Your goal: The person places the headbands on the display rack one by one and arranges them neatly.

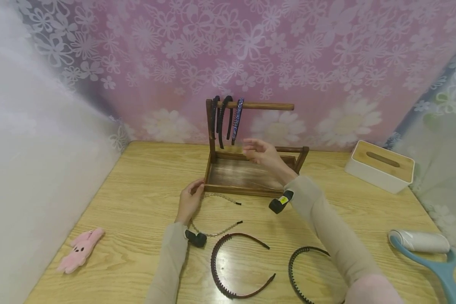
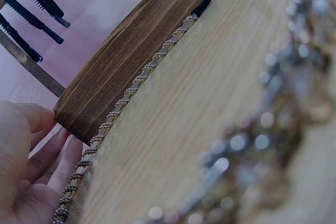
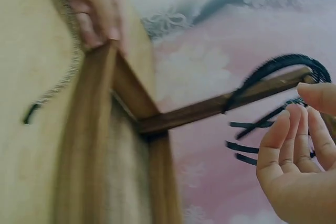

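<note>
My left hand (image 1: 189,202) grips the front left corner of a brown wooden rack (image 1: 243,191) with a tray base. On the rack's upper bar hang two black headbands (image 1: 223,122) and a glittery blue headband (image 1: 237,120). My right hand (image 1: 264,155) is raised over the tray, just right of the blue headband, its fingers loosely bent and holding nothing. A beaded headband (image 2: 131,90) lies on the table by my left hand, partly hidden by it. Nearer me lie a dark red toothed headband (image 1: 214,257) and a black toothed headband (image 1: 291,270), the latter partly covered by my right arm.
A pink plush toy (image 1: 80,251) lies at the left of the table. At the back right stands a white tissue box (image 1: 380,171) with a wooden lid. A lint roller (image 1: 422,241) with a blue handle lies at the right edge. A flowered curtain hangs behind.
</note>
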Demonstrator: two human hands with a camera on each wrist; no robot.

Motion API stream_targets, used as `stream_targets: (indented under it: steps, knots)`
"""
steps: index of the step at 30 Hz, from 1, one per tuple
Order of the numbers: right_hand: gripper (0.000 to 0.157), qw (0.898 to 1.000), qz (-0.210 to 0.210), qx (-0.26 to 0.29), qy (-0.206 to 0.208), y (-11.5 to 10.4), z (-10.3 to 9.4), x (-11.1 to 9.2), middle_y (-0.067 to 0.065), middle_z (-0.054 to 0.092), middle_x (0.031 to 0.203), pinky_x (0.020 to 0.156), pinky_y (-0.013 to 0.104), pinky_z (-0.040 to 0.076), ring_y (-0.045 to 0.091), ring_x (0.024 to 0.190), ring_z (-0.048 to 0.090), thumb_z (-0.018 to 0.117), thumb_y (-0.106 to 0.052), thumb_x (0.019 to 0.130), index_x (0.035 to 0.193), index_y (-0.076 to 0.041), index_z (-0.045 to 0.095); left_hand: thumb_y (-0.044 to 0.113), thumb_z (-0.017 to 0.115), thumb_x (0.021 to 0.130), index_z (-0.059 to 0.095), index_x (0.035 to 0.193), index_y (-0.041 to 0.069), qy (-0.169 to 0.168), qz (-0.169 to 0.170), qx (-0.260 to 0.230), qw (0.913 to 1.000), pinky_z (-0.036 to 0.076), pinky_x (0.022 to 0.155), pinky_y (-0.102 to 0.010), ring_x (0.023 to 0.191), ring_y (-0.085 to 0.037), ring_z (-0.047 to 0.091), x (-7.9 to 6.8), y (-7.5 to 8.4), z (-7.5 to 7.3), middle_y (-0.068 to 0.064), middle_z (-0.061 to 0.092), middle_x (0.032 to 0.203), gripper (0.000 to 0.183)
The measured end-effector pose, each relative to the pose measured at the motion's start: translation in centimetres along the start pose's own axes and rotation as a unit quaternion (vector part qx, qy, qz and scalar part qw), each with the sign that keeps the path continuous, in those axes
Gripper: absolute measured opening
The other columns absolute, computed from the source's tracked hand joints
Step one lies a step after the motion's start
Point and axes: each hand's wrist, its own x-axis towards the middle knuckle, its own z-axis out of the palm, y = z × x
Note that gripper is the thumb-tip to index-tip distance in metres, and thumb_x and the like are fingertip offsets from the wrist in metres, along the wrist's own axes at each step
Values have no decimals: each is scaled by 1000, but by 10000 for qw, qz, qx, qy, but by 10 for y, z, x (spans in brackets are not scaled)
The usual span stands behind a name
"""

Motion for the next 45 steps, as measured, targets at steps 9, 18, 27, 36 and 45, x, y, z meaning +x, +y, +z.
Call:
stream_targets:
  steps: [9,18,27,36,45]
  knots:
    - [46,9978,273,-68,-602,41,32,-19,8,62,116,80,28,52,11,93,62,60,-7,96,140,-2,48,20,55,101,62,131,8,66,42,21,10000,48,100,-40,119,-27,59,5,-12,-1,-12,62,134,33]
    - [41,9841,498,-769,-1519,68,61,-33,19,62,120,84,39,53,7,90,60,62,-13,95,134,0,53,20,55,101,62,130,10,60,-43,72,9999,48,100,-42,120,-26,59,5,-11,0,-9,61,135,32]
    - [30,9392,427,-1900,-2827,75,88,-45,15,68,107,72,26,53,11,88,62,65,-5,91,120,2,62,20,54,101,62,129,8,33,40,18,10000,48,101,-43,120,-27,59,5,-10,-2,-11,62,134,32]
    - [24,9108,-80,-2719,-3106,72,115,-55,10,67,97,71,19,51,10,84,60,67,10,79,100,-1,64,18,55,101,63,129,8,74,69,-53,9999,50,94,-31,119,-26,60,4,-9,-2,-10,61,134,31]
    - [22,8818,-267,-3528,-3119,70,129,-58,6,66,82,61,16,43,4,68,51,66,9,79,96,-4,62,21,55,101,62,130,9,19,-10,-12,10000,50,96,-35,119,-27,59,4,-11,1,-11,62,133,32]
